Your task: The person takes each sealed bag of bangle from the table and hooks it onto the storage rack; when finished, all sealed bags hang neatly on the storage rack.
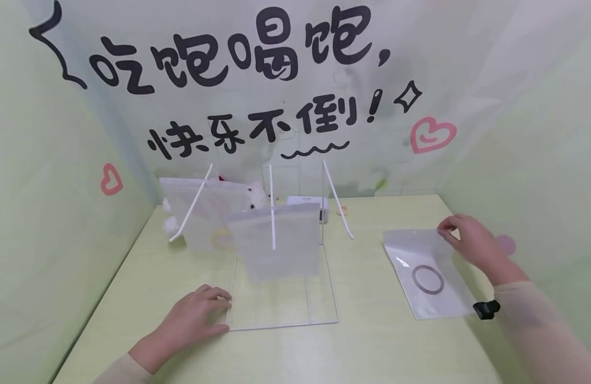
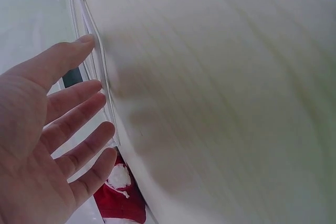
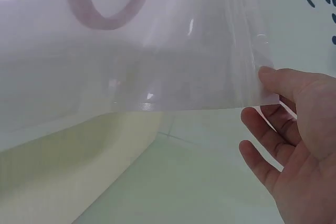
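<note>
My right hand (image 1: 475, 248) pinches the top right corner of a clear zip bag (image 1: 427, 250) between thumb and finger. Inside that bag shows a dull pink ring (image 3: 107, 23). At the left, my left hand (image 1: 194, 320) has its fingertips at the side of a white wire rack's base (image 1: 283, 324), fingers loosely extended and spread in the left wrist view. Three slanting prongs (image 1: 273, 224) rise at the rack's top. A frosted bag (image 1: 283, 250) hangs at the middle prong, and another bag (image 1: 199, 213) with a yellowish ring hangs at the left one.
Behind the rack are a white plush toy (image 1: 258, 194), a white box-shaped thing (image 1: 300, 201) and a small orange item (image 1: 342, 211). Printed cloth walls (image 1: 525, 160) stand along the table's (image 1: 372, 341) back and sides. A red and white thing (image 2: 123, 198) shows beyond the left fingers.
</note>
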### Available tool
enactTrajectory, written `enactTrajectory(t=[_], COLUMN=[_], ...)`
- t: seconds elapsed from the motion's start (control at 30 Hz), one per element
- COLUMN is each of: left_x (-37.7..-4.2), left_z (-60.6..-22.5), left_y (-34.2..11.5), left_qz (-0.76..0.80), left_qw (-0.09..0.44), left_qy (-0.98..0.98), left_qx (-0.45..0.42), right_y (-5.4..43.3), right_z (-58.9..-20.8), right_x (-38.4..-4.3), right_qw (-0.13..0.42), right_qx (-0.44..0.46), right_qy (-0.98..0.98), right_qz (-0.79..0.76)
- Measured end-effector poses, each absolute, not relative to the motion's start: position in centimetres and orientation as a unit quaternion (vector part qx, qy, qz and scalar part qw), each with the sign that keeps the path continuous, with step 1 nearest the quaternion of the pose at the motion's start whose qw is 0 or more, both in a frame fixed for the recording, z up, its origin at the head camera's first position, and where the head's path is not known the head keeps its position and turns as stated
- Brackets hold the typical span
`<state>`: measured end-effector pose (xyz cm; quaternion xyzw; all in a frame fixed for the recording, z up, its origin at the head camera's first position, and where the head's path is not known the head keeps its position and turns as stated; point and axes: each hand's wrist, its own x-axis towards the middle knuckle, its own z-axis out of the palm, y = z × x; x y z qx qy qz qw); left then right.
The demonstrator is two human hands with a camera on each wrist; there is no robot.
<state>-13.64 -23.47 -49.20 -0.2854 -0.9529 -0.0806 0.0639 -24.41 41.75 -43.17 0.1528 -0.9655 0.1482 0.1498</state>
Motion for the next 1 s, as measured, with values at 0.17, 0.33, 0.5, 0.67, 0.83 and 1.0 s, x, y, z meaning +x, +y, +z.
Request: enactTrajectory(t=[0.17,0.33,0.5,0.67,0.83,1.0], left_x=[-13.6,-13.6,-13.6,-13.6,-13.7,-13.6], left_z=[-49.1,-49.1,-49.2,-49.2,-49.1,-49.1], left_y=[-23.5,-23.5,-23.5,-23.5,-23.5,-23.4], left_qz=[-0.08,-0.083,-0.089,-0.086,-0.082,-0.081], left_qw=[0.063,0.064,0.066,0.065,0.065,0.06], left_qy=[-0.953,-0.953,-0.951,-0.952,-0.952,-0.954], left_qx=[-0.284,-0.286,-0.288,-0.287,-0.287,-0.284], right_y=[40.4,39.2,38.6,37.9,37.4,36.6], right_z=[-41.7,-40.7,-40.1,-38.8,-37.5,-36.3], right_x=[-23.4,-22.7,-22.2,-21.3,-20.4,-19.5], right_qw=[0.173,0.187,0.214,0.228,0.238,0.261], right_qx=[0.167,0.185,0.205,0.205,0.202,0.215], right_qy=[-0.96,-0.955,-0.946,-0.94,-0.933,-0.923], right_qz=[0.141,0.138,0.131,0.151,0.179,0.184])
